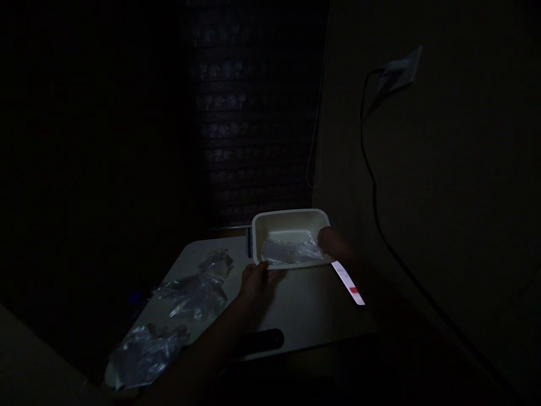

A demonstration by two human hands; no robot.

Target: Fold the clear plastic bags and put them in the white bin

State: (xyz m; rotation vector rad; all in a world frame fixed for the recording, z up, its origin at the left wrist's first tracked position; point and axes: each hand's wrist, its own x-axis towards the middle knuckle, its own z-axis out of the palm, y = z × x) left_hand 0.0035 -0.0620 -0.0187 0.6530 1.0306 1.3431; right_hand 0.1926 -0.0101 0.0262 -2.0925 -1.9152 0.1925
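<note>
A white rectangular plastic tub sits at the far side of the small table, tipped a little towards me. Inside, along its near wall, lies a crinkled clear plastic bag. My left hand grips the tub's near left corner, thumb over the rim and fingers underneath. Over the tub's right side, my right hand is closed, and the bag's raised corner reaches its fingers. Darkness hides the fingertips' exact hold.
Crumpled clear plastic covers the table's left part, with another clear bag at the near left edge. A lit phone lies right of the tub. The table has a dark handle slot. A black cord hangs along the right wall.
</note>
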